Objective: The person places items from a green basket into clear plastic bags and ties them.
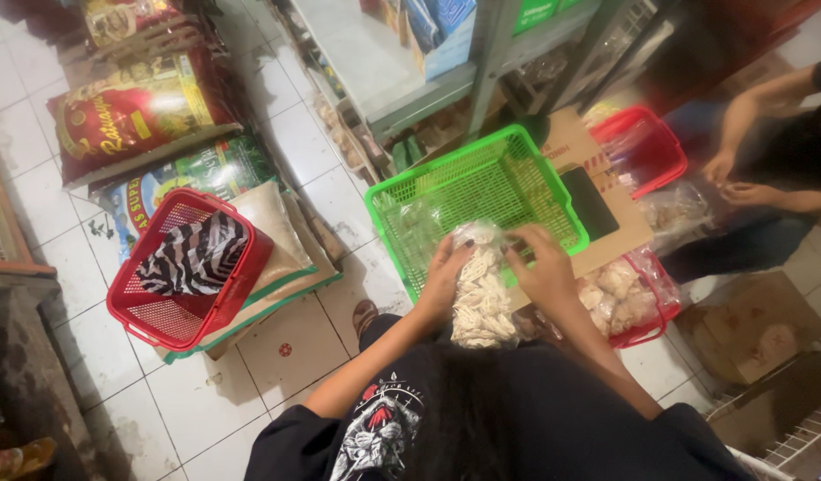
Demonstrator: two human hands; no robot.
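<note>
Head view, looking down at a tiled shop floor. The left hand [443,278] and the right hand [542,267] both hold a clear plastic bag of pale crackers [480,289], which stands upright between them over the person's lap, at the near edge of a green plastic basket [508,191]. The left fingers are curled around the bag's left side; the right fingers are bent over its upper right corner, apparently pinching the bag's mouth, though the grip there is partly blurred. The green basket sits on the floor and holds what looks like crumpled clear plastic. Just right of the right hand lies a red tray [646,330] filled with further bagged crackers, and behind it a sheet of cardboard [606,227]. At the left, a red basket [174,307] containing a zebra-striped cloth [195,256] rests on stacked rice sacks [134,116]. A second person's hands [735,178] work at the far right.
</note>
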